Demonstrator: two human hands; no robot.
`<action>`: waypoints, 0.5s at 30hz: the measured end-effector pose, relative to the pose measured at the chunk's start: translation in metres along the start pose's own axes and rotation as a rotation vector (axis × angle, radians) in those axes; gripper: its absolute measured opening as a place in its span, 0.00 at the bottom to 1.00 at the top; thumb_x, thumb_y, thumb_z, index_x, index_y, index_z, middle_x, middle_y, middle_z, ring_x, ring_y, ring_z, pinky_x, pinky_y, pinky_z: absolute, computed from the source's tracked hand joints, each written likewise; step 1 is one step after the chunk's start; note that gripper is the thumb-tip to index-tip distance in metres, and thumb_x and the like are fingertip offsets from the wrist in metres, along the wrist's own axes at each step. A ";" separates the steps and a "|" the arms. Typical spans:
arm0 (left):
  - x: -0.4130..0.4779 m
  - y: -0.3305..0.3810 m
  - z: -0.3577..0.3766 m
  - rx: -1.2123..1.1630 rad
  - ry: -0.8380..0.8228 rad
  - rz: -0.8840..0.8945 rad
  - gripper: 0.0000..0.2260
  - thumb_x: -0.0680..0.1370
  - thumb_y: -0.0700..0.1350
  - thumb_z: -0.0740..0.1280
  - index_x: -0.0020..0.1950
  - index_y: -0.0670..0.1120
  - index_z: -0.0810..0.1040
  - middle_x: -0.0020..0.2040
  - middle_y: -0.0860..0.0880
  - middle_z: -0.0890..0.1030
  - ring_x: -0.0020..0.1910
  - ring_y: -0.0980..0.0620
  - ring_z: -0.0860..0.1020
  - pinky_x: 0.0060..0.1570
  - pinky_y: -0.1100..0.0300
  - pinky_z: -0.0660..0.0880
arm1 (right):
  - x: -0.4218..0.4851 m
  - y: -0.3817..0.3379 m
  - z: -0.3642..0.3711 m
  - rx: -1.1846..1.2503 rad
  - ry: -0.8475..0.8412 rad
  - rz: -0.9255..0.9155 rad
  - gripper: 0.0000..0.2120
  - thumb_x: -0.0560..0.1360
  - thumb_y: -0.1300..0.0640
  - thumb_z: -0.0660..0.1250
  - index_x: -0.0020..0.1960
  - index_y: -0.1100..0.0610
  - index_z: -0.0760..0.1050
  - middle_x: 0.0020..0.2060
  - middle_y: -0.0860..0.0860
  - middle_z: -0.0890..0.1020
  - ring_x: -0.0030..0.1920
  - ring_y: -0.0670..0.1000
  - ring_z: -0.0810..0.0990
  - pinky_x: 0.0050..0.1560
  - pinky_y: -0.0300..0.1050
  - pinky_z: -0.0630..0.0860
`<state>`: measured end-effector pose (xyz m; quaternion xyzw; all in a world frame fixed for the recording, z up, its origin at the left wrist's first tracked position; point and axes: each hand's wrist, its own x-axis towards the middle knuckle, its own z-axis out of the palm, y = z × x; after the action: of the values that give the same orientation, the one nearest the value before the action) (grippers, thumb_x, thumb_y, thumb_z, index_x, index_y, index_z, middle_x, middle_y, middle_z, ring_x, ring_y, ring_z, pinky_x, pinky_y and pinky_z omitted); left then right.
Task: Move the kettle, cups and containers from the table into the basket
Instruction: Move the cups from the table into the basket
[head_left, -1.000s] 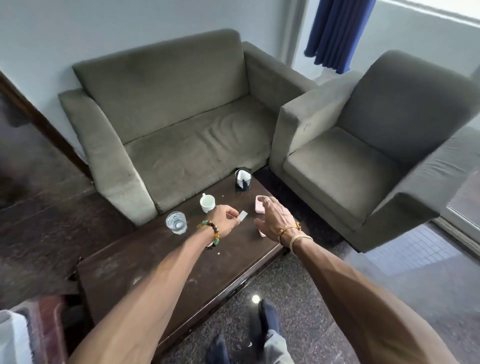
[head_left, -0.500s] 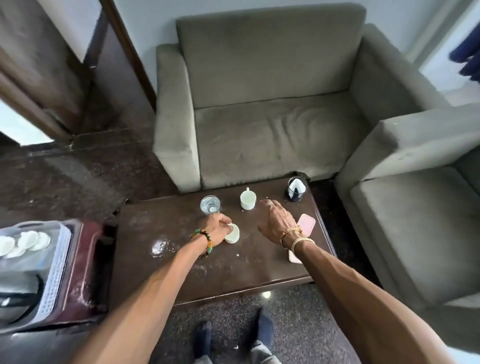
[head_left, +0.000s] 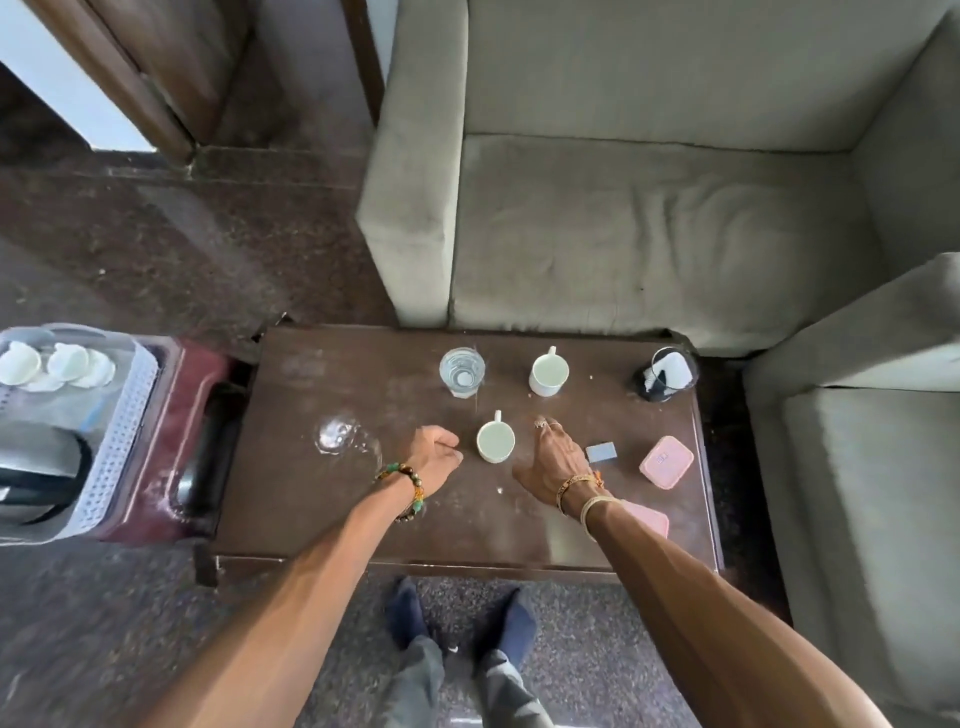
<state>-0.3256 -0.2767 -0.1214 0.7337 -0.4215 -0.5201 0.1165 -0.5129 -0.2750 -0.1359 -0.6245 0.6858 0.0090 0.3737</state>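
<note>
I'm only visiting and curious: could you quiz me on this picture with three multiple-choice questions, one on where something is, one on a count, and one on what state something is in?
1. Where is the kettle?
A) in the basket left of the table
B) on the sofa seat
C) in the left hand

2. How many white cups stand on the table?
A) one
B) four
C) two

3. What is the right hand doing?
A) gripping a cup
B) lying open with fingers spread, holding nothing
C) pinching a pink box

Answers:
1 A: the kettle sits inside the basket's perforated wall.
2 C: one cup stands between the hands and one farther back beside the clear glass.
3 B: its fingers are straight and nothing is in them.
</note>
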 end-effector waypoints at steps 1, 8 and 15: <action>0.010 -0.008 0.006 -0.011 -0.003 -0.016 0.13 0.76 0.33 0.67 0.60 0.33 0.76 0.56 0.34 0.80 0.56 0.41 0.79 0.59 0.55 0.76 | 0.007 0.005 0.012 -0.002 -0.025 0.023 0.36 0.69 0.55 0.73 0.73 0.56 0.63 0.69 0.55 0.70 0.65 0.60 0.75 0.63 0.49 0.72; 0.074 -0.049 0.052 -0.042 -0.022 -0.086 0.18 0.76 0.33 0.66 0.66 0.36 0.70 0.61 0.35 0.75 0.60 0.41 0.75 0.60 0.56 0.72 | 0.051 0.040 0.075 -0.010 -0.091 0.109 0.42 0.68 0.48 0.75 0.75 0.55 0.58 0.71 0.54 0.68 0.67 0.57 0.73 0.65 0.49 0.72; 0.114 -0.072 0.066 0.065 -0.055 -0.082 0.23 0.73 0.41 0.70 0.66 0.46 0.71 0.59 0.44 0.79 0.55 0.44 0.79 0.57 0.49 0.77 | 0.084 0.054 0.094 0.034 -0.059 0.167 0.44 0.67 0.46 0.76 0.77 0.54 0.58 0.73 0.53 0.67 0.67 0.55 0.73 0.63 0.48 0.72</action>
<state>-0.3351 -0.2990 -0.2693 0.7391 -0.4107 -0.5306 0.0597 -0.5071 -0.2900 -0.2723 -0.5583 0.7241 0.0469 0.4024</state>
